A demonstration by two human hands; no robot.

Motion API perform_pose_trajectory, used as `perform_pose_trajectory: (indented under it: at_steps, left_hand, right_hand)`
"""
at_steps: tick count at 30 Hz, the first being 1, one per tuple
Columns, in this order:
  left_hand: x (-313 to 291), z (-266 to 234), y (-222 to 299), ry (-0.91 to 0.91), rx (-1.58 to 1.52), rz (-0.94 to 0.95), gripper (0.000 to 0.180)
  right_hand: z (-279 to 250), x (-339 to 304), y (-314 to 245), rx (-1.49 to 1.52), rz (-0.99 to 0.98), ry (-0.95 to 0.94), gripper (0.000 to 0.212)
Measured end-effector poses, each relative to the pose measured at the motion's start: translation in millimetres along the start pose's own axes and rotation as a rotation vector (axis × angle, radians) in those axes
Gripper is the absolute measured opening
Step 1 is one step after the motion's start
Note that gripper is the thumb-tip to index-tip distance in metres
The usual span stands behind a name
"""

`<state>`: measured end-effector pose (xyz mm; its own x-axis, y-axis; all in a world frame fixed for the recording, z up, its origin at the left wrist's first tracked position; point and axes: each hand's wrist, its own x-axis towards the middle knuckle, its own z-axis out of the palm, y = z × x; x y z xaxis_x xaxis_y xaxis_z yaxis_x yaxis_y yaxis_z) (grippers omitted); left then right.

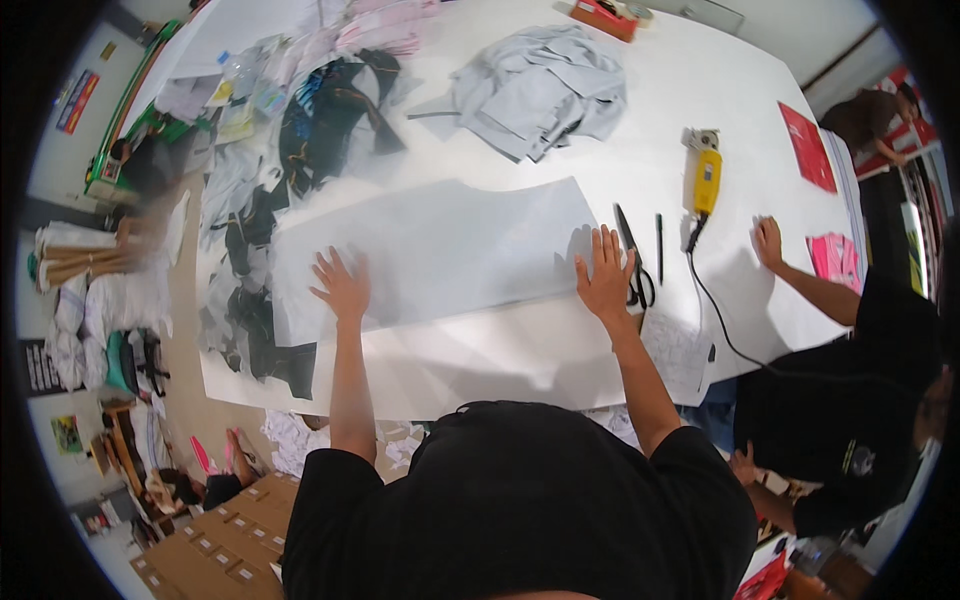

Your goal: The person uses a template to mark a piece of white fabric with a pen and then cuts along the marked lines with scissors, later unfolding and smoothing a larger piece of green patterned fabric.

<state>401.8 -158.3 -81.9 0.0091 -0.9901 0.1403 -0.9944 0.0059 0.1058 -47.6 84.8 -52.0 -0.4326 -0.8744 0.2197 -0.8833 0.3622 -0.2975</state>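
Note:
A flat, light grey fabric panel [450, 255] with a curved upper edge is spread on the white table [740, 90] in front of me. My left hand [342, 287] rests on its left part, fingers spread. On its right end lies my right hand [605, 278], palm down with fingers stretched out. Neither hand holds anything. Right beside my right hand is a pair of black-handled scissors [641, 285], blades pointing away from me. A slim black pen [659, 248] lies just right of the scissors, and a yellow electric cloth cutter [707, 182] lies farther right, its cord running toward a co-worker.
Dark and grey fabric scraps [255, 330] crowd the table's left side. A heap of grey cloth [540, 90] sits at the back, near a red tape dispenser [605, 18]. Written paper [675, 350] lies at the near right. A co-worker [840, 400] leans on the table there.

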Motion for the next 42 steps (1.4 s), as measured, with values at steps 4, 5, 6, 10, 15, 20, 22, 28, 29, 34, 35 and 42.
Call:
perform_pose_trajectory:
  at_steps: [4,5,6,10,15,20,22,28,29,34,35,42]
  left_hand:
    - [-14.3,2.7,23.0,-0.052,0.034,0.008,0.087]
    - [-14.9,2.7,27.4,-0.057,0.051,0.031,0.087]
    - [-14.6,6.9,23.1,-0.046,0.061,0.027,0.088]
    - [-14.3,15.9,11.2,-0.059,0.058,0.01,0.09]
    - [-13.1,7.6,12.1,-0.089,0.062,-0.042,0.092]
    - [-41.2,8.1,64.3,-0.036,-0.109,0.217,0.09]
    - [-65.6,6.4,119.2,-0.033,-0.197,0.434,0.085]
    - [-200.0,-20.0,256.0,-0.243,-0.71,0.973,0.055]
    - [-220.9,-24.5,281.0,-0.322,-0.715,1.073,0.055]
    - [-290.3,-50.5,347.5,-0.453,-0.532,1.178,0.058]
    - [-298.2,-52.9,352.9,-0.449,-0.489,1.17,0.059]
    - [-306.8,-45.6,376.5,-0.679,-0.38,0.944,0.061]
  right_hand:
    - [-20.3,-46.5,22.6,0.031,0.17,0.021,0.057]
    - [-19.5,-58.3,31.7,-0.016,0.204,0.041,0.056]
    - [-20.1,-65.5,36.6,-0.01,0.197,0.036,0.055]
    - [-20.5,-75.8,45.3,-0.017,0.166,0.041,0.05]
    - [-28.6,-47.7,61.9,0.002,0.137,0.315,0.041]
    - [-25.8,-1.1,143.0,-0.175,0.38,0.024,0.028]
    - [-28.8,7.3,192.2,0.045,0.485,-0.08,0.024]
    - [-90.6,-23.5,131.1,0.684,0.556,0.345,0.017]
    - [-92.5,-43.5,130.2,0.775,0.517,0.46,0.017]
    - [-110.2,-152.6,69.0,1.008,0.617,0.58,0.015]
    - [-113.9,-167.7,56.2,1.045,0.67,0.601,0.018]
    - [-114.7,-205.3,41.9,0.918,0.744,0.573,0.03]
